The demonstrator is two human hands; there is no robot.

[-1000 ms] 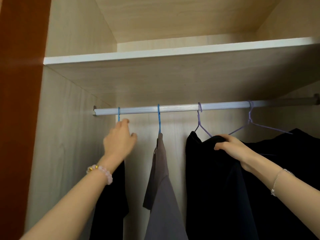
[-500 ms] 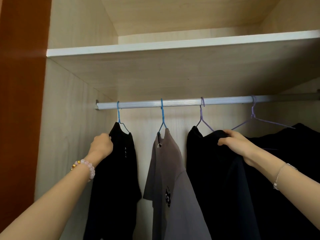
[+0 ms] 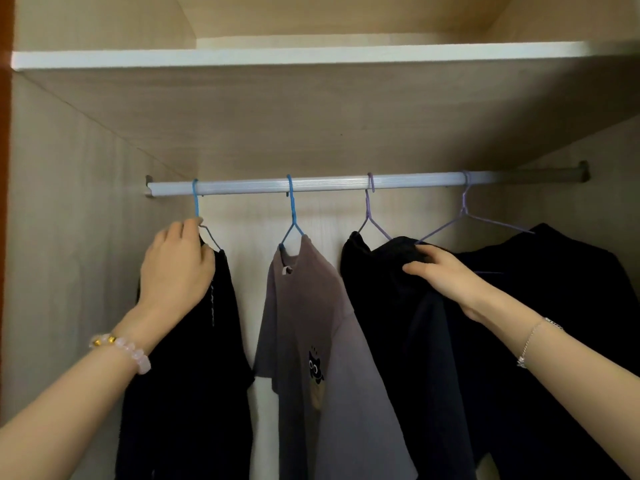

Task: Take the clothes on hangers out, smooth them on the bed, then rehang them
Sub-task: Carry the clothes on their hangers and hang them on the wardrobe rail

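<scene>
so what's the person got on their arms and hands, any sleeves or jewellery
No sleeves show: both forearms are bare as far as the frame reaches. The left hand has a bracelet of pale pink beads with a few gold ones at its wrist. The right hand has a thin silver chain bracelet. No rings or gloves are visible.

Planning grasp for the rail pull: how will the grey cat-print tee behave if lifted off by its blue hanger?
The grey tee hangs in soft folds, so likely floppy and light. It sits skewed on its blue hanger, so it may slide off if tilted. The thin wire hanger probably flexes and swings.
</scene>
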